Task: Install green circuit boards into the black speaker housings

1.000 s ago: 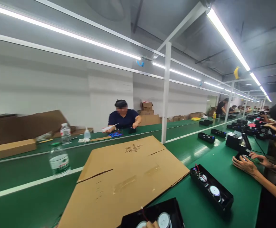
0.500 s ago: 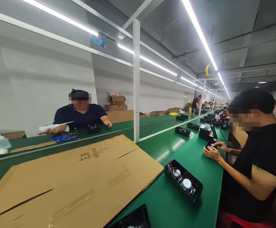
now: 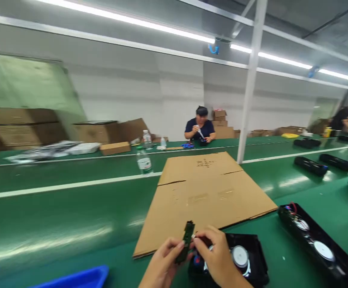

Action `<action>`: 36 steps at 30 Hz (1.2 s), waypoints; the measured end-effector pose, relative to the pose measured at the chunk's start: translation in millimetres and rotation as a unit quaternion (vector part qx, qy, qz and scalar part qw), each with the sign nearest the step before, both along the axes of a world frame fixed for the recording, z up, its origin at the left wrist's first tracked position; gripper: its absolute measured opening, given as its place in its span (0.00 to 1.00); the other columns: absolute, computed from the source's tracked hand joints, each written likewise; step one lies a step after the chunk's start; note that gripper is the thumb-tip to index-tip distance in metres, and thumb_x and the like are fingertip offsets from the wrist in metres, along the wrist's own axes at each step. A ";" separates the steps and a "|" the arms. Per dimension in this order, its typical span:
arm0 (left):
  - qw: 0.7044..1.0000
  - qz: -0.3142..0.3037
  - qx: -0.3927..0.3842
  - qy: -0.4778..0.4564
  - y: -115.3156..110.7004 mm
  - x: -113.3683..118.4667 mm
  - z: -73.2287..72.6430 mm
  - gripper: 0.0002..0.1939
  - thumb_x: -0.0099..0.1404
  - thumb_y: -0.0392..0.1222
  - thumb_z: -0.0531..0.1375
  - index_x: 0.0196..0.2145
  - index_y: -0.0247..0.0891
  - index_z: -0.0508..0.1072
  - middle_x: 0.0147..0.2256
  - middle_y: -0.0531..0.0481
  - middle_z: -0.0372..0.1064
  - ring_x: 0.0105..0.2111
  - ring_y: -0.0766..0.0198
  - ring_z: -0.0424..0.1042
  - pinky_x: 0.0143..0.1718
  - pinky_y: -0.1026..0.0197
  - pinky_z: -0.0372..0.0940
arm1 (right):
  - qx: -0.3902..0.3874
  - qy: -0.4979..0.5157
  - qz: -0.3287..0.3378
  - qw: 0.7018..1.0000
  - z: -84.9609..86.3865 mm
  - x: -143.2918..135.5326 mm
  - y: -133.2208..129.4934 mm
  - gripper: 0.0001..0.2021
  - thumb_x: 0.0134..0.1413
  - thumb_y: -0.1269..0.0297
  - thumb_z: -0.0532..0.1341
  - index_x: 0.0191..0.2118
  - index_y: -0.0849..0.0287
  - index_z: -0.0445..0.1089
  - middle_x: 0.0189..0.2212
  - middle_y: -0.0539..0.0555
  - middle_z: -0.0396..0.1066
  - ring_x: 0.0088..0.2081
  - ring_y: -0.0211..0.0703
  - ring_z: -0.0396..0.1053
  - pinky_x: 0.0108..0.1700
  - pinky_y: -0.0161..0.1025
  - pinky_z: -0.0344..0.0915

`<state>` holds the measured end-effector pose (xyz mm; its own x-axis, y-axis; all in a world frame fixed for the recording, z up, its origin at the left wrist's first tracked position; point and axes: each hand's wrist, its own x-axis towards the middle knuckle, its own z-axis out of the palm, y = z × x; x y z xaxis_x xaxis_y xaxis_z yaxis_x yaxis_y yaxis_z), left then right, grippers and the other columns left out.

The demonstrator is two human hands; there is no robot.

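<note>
Long green surface (image 3: 57, 216) with a flat cardboard sheet (image 3: 204, 196) on it. Left hand (image 3: 162, 266) has its grip pinched on a small dark circuit board (image 3: 186, 241), right hand (image 3: 219, 260) touching it too, right above a black speaker housing (image 3: 249, 260).

Small circuit board (image 3: 187, 240) held upright over a black speaker housing (image 3: 246, 262)

The circuit board is a narrow dark green strip, standing nearly on end and tilted slightly right, just in front of the near edge of the cardboard sheet (image 3: 210, 192). The speaker housing is an open black tray with a round silver-white speaker cone showing inside, lying flat on the green belt, touching the cardboard sheet's near edge and just right of the board.
</note>
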<state>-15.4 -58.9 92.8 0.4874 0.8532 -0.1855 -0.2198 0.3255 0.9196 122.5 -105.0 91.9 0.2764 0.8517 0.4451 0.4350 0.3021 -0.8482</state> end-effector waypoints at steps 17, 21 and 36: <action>0.991 -0.002 0.126 0.043 -4.0 2.6 5.4 0.27 0.47 0.51 0.63 0.42 0.37 0.63 0.41 0.45 0.66 0.40 0.58 0.68 0.42 0.59 0.63 | -0.021 -0.144 0.047 0.988 5.7 9.2 -7.0 0.11 0.57 0.66 0.50 0.26 0.60 0.64 0.24 0.48 0.64 0.28 0.33 0.61 0.31 0.30 0.55; 0.980 0.023 0.157 0.118 -13.0 7.1 7.5 0.21 0.51 0.50 0.59 0.38 0.37 0.60 0.33 0.47 0.68 0.30 0.61 0.70 0.30 0.62 0.64 | 0.021 -0.182 0.023 0.983 4.5 1.6 -8.2 0.10 0.55 0.68 0.51 0.24 0.60 0.62 0.22 0.48 0.63 0.27 0.34 0.59 0.29 0.30 0.53; 0.969 -0.022 0.232 0.076 -22.4 6.1 6.7 0.18 0.62 0.52 0.49 0.42 0.36 0.61 0.34 0.48 0.64 0.35 0.64 0.64 0.38 0.64 0.60 | 0.085 -0.205 -0.006 0.975 3.2 -0.8 -7.2 0.10 0.54 0.69 0.53 0.23 0.60 0.62 0.21 0.48 0.62 0.26 0.34 0.58 0.28 0.31 0.53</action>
